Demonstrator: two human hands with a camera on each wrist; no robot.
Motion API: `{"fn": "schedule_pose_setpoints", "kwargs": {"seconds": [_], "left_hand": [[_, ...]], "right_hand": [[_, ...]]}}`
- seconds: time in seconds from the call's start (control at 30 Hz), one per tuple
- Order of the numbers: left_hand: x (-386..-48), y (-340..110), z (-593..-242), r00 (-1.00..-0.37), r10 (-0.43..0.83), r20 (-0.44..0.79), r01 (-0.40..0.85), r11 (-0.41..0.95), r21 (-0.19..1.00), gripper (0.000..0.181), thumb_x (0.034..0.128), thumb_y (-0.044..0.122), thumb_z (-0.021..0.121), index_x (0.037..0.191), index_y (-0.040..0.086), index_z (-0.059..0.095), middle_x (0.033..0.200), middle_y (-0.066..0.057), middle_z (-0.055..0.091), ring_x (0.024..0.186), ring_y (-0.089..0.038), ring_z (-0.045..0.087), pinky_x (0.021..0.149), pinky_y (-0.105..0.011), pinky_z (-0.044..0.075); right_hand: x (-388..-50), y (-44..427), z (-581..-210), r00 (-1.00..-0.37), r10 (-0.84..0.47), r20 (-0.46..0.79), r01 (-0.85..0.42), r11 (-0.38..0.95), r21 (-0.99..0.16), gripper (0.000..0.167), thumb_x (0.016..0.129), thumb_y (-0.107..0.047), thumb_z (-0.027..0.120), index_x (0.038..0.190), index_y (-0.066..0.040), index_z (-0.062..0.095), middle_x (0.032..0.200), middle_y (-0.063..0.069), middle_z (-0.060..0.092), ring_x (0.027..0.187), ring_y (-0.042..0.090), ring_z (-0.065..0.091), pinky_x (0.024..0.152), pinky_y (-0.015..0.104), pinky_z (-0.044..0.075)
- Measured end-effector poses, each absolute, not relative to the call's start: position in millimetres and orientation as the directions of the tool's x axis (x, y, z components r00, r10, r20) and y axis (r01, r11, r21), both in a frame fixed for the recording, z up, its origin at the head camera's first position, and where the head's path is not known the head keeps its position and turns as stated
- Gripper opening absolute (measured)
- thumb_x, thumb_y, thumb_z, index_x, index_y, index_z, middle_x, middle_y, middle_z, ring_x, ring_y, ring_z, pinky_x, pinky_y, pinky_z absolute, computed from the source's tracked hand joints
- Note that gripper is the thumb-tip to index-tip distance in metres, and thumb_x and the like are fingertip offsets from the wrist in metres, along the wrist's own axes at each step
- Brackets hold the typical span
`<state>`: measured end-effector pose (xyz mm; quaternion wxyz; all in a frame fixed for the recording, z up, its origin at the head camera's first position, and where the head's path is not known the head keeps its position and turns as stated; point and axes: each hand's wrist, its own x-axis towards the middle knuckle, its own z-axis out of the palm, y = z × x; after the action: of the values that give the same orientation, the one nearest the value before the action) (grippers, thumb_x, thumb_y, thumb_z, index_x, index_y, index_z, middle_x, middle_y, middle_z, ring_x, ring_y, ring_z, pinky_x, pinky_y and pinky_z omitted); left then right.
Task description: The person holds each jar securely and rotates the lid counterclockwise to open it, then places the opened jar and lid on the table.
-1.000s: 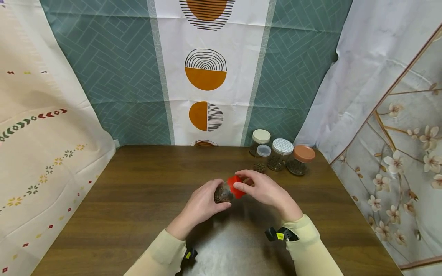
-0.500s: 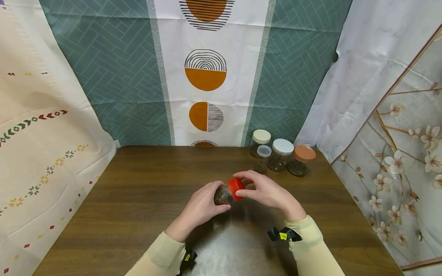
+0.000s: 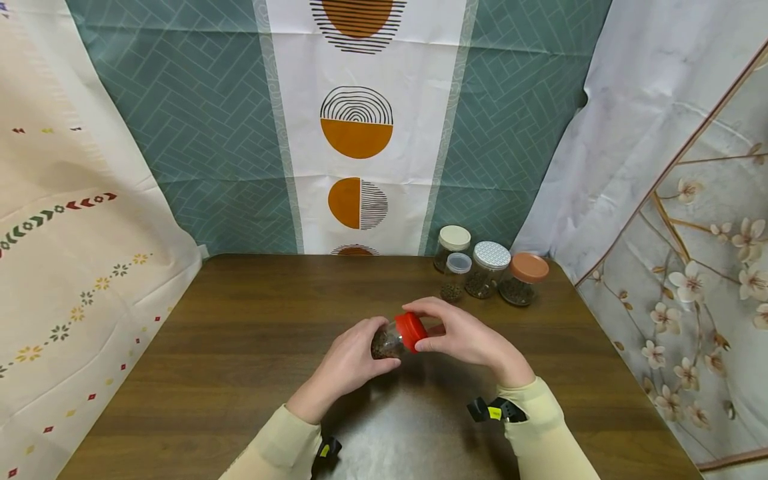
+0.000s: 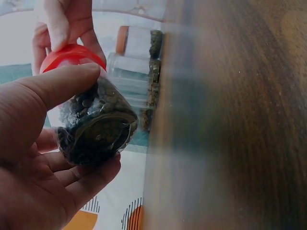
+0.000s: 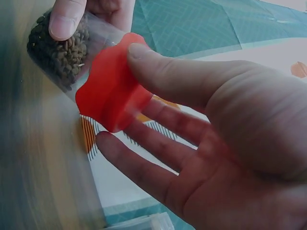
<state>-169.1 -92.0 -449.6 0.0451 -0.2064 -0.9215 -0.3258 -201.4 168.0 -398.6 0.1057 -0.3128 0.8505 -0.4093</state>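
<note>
My left hand (image 3: pixel 354 353) grips a clear jar (image 4: pixel 103 108) part-filled with small brown pellets, its thumb across the side and fingers beneath. The jar is held tilted above the table, its base toward the left and its mouth toward the right. A red wavy-edged lid (image 5: pixel 112 86) sits over the mouth. My right hand (image 3: pixel 459 333) holds this lid by its edge, the thumb on one side and the fingers round the other. How tightly the lid sits on the jar I cannot tell.
At the table's back right stand several lidded jars: one cream-topped (image 3: pixel 454 238), one patterned-topped (image 3: pixel 491 255), one orange-topped (image 3: pixel 528 267) and a small clear-topped one (image 3: pixel 458 264). The brown wooden table (image 3: pixel 240 313) meets hanging fabric (image 3: pixel 228 133) behind and at both sides.
My right hand's fingers have shifted round the red lid, and its wrist has moved slightly right. More of the lid shows. The left hand keeps its hold on the jar almost in place.
</note>
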Motion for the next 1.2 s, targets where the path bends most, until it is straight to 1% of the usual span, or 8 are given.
{"fn": "schedule_pose_setpoints", "kwargs": {"seconds": [0.2,0.33,0.5,0.63,0.77,1.03,1.13,1.2], "left_hand": [[-169.1,-92.0,-448.5,-0.913,0.346,0.216,0.404,0.695,0.594,0.067,0.0862,0.033,0.098,0.139,0.008,0.065,0.121,-0.005,0.071,0.099,-0.020,0.066,0.085,-0.043,0.058],[-169.0,-91.2,-448.9,-0.912,0.346,0.218,0.406,0.695,0.594,0.066,0.0863,0.032,0.098,0.139,0.008,0.066,0.120,-0.005,0.071,0.099,-0.020,0.066,0.085,-0.043,0.058],[-169.0,-89.9,-449.4,-0.906,0.361,0.222,0.419,0.689,0.591,0.065,0.0861,0.031,0.098,0.138,0.008,0.066,0.120,-0.006,0.071,0.098,-0.020,0.067,0.084,-0.043,0.058],[-169.2,-89.6,-450.0,-0.905,0.366,0.218,0.421,0.685,0.595,0.065,0.0858,0.030,0.098,0.138,0.008,0.066,0.121,-0.006,0.071,0.099,-0.021,0.066,0.085,-0.044,0.058],[-169.6,-89.8,-450.3,-0.903,0.369,0.219,0.424,0.690,0.587,0.066,0.0856,0.032,0.098,0.138,0.008,0.066,0.121,-0.006,0.071,0.100,-0.021,0.066,0.086,-0.043,0.058],[-170.0,-90.4,-451.4,-0.901,0.372,0.223,0.429,0.690,0.583,0.066,0.0855,0.032,0.098,0.138,0.008,0.066,0.121,-0.006,0.071,0.100,-0.020,0.066,0.086,-0.043,0.057],[-170.0,-90.6,-452.5,-0.902,0.370,0.221,0.426,0.689,0.587,0.066,0.0855,0.031,0.098,0.138,0.008,0.066,0.120,-0.005,0.071,0.099,-0.020,0.066,0.085,-0.043,0.057],[-170.0,-90.7,-453.0,-0.903,0.368,0.220,0.424,0.688,0.589,0.066,0.0855,0.032,0.098,0.138,0.008,0.066,0.120,-0.005,0.071,0.099,-0.020,0.066,0.085,-0.043,0.057]], "right_hand": [[-199.8,166.4,-398.3,-0.818,-0.573,0.052,-0.408,0.514,-0.754,0.067,0.102,-0.036,0.082,0.162,-0.024,0.056,0.153,0.001,0.060,0.140,0.026,0.060,0.108,0.051,0.056],[-199.8,164.7,-398.1,-0.838,-0.545,0.030,-0.389,0.556,-0.735,0.063,0.104,-0.043,0.079,0.160,-0.023,0.057,0.143,-0.001,0.066,0.130,0.022,0.067,0.103,0.048,0.058],[-201.6,163.9,-399.7,-0.830,-0.557,0.013,-0.401,0.581,-0.708,0.058,0.105,-0.041,0.078,0.156,-0.019,0.062,0.132,-0.001,0.072,0.119,0.021,0.071,0.096,0.043,0.060],[-202.0,164.8,-400.7,-0.815,-0.579,0.021,-0.427,0.576,-0.697,0.060,0.103,-0.037,0.080,0.156,-0.015,0.061,0.134,0.000,0.070,0.120,0.022,0.070,0.097,0.041,0.060],[-201.0,166.4,-400.3,-0.801,-0.598,0.027,-0.435,0.552,-0.711,0.061,0.101,-0.030,0.084,0.156,-0.019,0.060,0.137,-0.001,0.066,0.123,0.020,0.068,0.101,0.039,0.059],[-200.7,167.3,-399.0,-0.767,-0.639,0.062,-0.442,0.455,-0.774,0.067,0.094,-0.015,0.091,0.154,-0.019,0.061,0.145,0.000,0.061,0.131,0.025,0.064,0.108,0.050,0.056],[-200.8,167.0,-399.7,-0.765,-0.641,0.064,-0.444,0.453,-0.773,0.069,0.093,-0.017,0.092,0.155,-0.019,0.060,0.147,0.001,0.061,0.134,0.026,0.063,0.108,0.049,0.056],[-200.8,166.9,-400.8,-0.770,-0.635,0.061,-0.440,0.459,-0.772,0.070,0.095,-0.021,0.091,0.157,-0.019,0.058,0.150,0.004,0.060,0.137,0.028,0.061,0.109,0.050,0.055]]}}
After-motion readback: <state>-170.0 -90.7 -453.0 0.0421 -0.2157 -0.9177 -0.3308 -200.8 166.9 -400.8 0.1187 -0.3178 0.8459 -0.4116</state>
